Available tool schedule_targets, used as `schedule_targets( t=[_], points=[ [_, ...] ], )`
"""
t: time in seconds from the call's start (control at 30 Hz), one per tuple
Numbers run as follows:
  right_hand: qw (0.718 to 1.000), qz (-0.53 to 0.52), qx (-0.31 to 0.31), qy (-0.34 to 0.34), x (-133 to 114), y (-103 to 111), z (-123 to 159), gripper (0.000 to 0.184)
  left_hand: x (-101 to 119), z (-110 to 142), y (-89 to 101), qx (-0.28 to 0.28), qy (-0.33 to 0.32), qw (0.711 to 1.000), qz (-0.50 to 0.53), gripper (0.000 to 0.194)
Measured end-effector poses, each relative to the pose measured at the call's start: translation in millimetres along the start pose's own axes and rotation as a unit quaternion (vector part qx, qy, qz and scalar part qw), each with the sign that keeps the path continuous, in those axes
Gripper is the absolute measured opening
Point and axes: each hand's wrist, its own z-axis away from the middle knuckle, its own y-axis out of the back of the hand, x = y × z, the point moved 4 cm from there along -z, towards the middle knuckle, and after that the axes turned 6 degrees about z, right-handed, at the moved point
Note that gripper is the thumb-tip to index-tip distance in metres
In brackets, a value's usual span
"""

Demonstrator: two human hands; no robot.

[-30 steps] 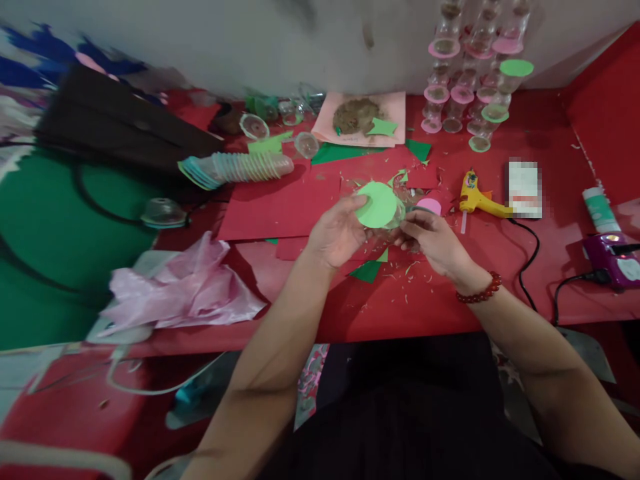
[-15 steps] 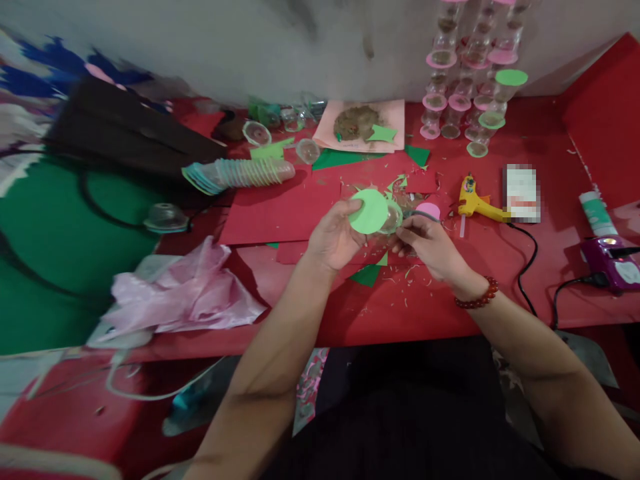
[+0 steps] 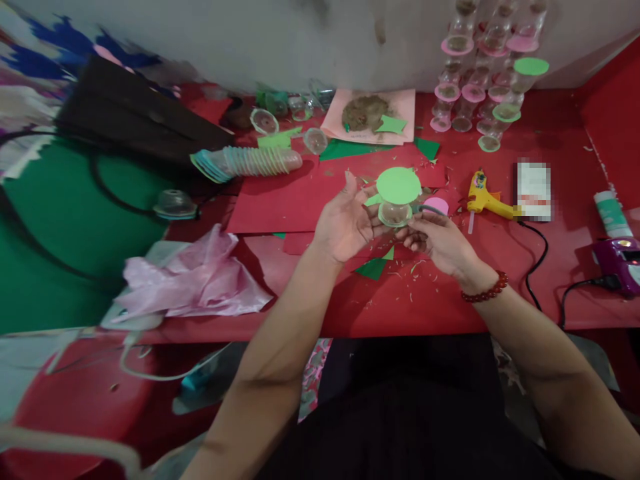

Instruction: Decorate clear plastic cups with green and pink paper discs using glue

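A clear plastic cup (image 3: 395, 215) with a round light-green paper disc (image 3: 399, 185) on its top and a green rim below is between my hands. My left hand (image 3: 345, 223) is open, palm up and thumb raised, its fingertips beside and partly behind the cup. Closed fingers of my right hand (image 3: 435, 237) grip the cup's lower rim from the right. A dark grey curved loop (image 3: 427, 209), perhaps a scissors handle, shows at my right hand; the rest of it is hidden. Just behind lies a pink paper disc (image 3: 436, 205).
A yellow glue gun (image 3: 487, 199) and a blurred white box (image 3: 534, 190) lie at right. Towers of joined plastic cups (image 3: 473, 93) stand behind. Nested cups (image 3: 250, 163), red sheets (image 3: 280, 200) and pink cloth (image 3: 190, 280) are at left. Paper scraps litter the table.
My left thumb has let go of the green disc and lifted away, and the hand has opened. The cup with its disc has turned more upright, still in my right hand.
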Motion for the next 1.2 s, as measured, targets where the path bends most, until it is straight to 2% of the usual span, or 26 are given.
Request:
schedule_targets(
  t=[0.2, 0.33, 0.53, 0.67, 0.87, 1.07, 1.2],
  points=[
    [1.0, 0.008, 0.012, -0.006, 0, 2, 0, 0.021, 3, 3, -7.2, 0.0, 0.01, 1.0, 0.008, 0.059],
    [1.0, 0.017, 0.014, -0.002, 1, 3, -2, 0.021, -2, 1, -1.6, 0.014, -0.001, 1.0, 0.019, 0.054],
    [0.997, 0.058, 0.026, 0.048, 4, 0, -3, 0.027, -6, 0, 6.8, 0.014, -0.023, 0.999, 0.02, 0.063],
    [0.995, 0.082, 0.025, 0.06, 6, -3, -2, 0.028, -6, 3, 2.5, -0.002, -0.02, 1.0, 0.017, 0.066],
    [0.991, 0.106, 0.023, 0.074, 5, -6, -3, 0.034, -3, 4, -3.1, -0.028, -0.051, 0.998, 0.018, 0.083],
    [0.979, 0.153, 0.027, 0.133, -1, -2, 0, 0.028, 2, 7, -1.4, -0.027, -0.058, 0.998, -0.016, 0.091],
    [0.972, 0.166, 0.052, 0.161, -5, 2, 3, 0.021, 2, 10, -3.4, -0.046, -0.044, 0.997, -0.032, 0.098]
  ],
)
